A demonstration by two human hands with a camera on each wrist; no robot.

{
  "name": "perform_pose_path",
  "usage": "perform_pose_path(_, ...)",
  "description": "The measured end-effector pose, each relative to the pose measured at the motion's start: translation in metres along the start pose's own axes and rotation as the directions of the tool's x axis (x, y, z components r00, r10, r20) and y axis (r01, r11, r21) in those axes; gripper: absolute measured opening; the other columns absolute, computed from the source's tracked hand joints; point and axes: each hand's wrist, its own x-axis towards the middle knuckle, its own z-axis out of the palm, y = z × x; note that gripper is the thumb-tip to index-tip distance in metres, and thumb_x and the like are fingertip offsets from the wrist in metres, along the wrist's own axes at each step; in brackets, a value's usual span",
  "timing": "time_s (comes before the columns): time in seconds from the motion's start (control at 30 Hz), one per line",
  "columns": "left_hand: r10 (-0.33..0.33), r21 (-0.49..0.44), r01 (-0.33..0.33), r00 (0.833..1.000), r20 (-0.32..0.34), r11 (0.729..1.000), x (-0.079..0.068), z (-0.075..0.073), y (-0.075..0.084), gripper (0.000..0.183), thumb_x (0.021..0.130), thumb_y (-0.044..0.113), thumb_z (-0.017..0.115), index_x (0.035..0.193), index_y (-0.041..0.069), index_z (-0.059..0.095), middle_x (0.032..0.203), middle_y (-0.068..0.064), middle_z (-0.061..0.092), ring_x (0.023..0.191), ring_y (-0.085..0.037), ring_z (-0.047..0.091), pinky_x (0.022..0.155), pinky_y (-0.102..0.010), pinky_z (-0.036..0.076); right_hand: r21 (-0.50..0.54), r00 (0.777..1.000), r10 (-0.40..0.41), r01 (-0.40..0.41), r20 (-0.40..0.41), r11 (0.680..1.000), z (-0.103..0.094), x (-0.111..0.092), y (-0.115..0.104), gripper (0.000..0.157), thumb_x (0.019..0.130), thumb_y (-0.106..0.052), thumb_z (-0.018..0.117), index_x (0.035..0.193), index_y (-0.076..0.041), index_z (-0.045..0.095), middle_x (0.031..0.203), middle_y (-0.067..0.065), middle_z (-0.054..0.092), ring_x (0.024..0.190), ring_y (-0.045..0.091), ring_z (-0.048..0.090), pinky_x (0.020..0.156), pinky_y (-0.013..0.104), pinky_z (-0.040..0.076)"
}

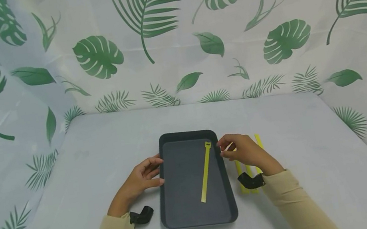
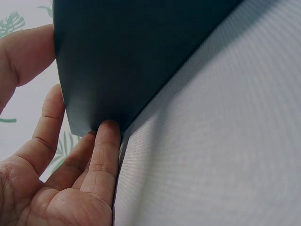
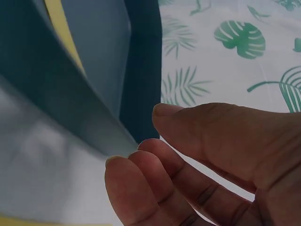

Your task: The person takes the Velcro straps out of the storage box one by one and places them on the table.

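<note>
A dark grey tray (image 1: pixel 184 183) lies on the table between my two hands. Inside it, toward the right, one yellow strap (image 1: pixel 206 175) with a slotted head lies slightly slanted. My left hand (image 1: pixel 143 176) is at the tray's left side. In the left wrist view its fingertips (image 2: pixel 109 129) touch the tray's outer wall (image 2: pixel 108 61). By the upper right edge is my right hand (image 1: pixel 244 151), fingers loosely bent and nothing held. The right wrist view has its fingers close to the tray wall (image 3: pixel 141 70); contact is hard to tell.
Several more yellow straps (image 1: pixel 249 172) lie on the table right of the tray, partly hidden under my right hand and wrist. A white cloth (image 1: pixel 111 138) covers the table. Behind and at the sides hang leaf-print sheets (image 1: pixel 175 63).
</note>
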Motion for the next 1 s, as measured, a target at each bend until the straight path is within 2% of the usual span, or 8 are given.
perform_pose_path(0.3, 0.007, -0.009, -0.007, 1.000, 0.009, 1.000, -0.001, -0.002, -0.001, 0.069, 0.094, 0.002, 0.082, 0.146, -0.021, 0.042, 0.173, -0.037, 0.014, 0.156, -0.057, 0.026, 0.117, -0.022, 0.046, -0.059, 0.998, -0.063, 0.063, 0.003, 0.996, 0.010, 0.008, -0.009, 0.022, 0.096, 0.002, 0.078, 0.118, 0.006, 0.072, 0.112, 0.019, 0.074, 0.098, 0.033, 0.074, 0.081, 0.043, 0.065)
perform_pose_path(0.47, 0.004, -0.011, -0.004, 1.000, 0.010, 1.000, -0.001, -0.003, -0.001, 0.070, 0.095, 0.004, 0.082, 0.147, -0.021, 0.042, 0.174, -0.037, 0.013, 0.156, -0.057, 0.026, 0.117, -0.022, 0.046, -0.071, 0.994, -0.104, 0.106, 0.020, 0.992, 0.015, 0.014, -0.016, 0.022, 0.095, 0.005, 0.078, 0.116, 0.006, 0.072, 0.109, 0.019, 0.075, 0.095, 0.031, 0.074, 0.082, 0.044, 0.065)
perform_pose_path(0.8, -0.016, -0.012, 0.016, 1.000, -0.002, 1.000, 0.000, -0.001, 0.001, 0.072, 0.093, 0.003, 0.083, 0.148, -0.019, 0.043, 0.174, -0.035, 0.016, 0.155, -0.055, 0.030, 0.114, -0.021, 0.048, -0.100, 0.990, -0.039, 0.053, 0.137, 0.994, 0.025, 0.026, -0.026, 0.023, 0.096, 0.012, 0.070, 0.118, 0.004, 0.075, 0.113, 0.018, 0.076, 0.100, 0.030, 0.074, 0.084, 0.043, 0.064)
perform_pose_path(1.0, -0.009, -0.001, 0.009, 1.000, -0.012, 1.000, 0.000, -0.001, 0.001, 0.070, 0.092, 0.001, 0.082, 0.148, -0.019, 0.045, 0.174, -0.034, 0.018, 0.157, -0.053, 0.028, 0.116, -0.020, 0.046, -0.143, 0.988, -0.011, 0.033, 0.153, 0.989, 0.034, 0.034, -0.029, 0.030, 0.090, 0.020, 0.064, 0.110, 0.002, 0.077, 0.110, 0.015, 0.077, 0.101, 0.032, 0.074, 0.085, 0.043, 0.064)
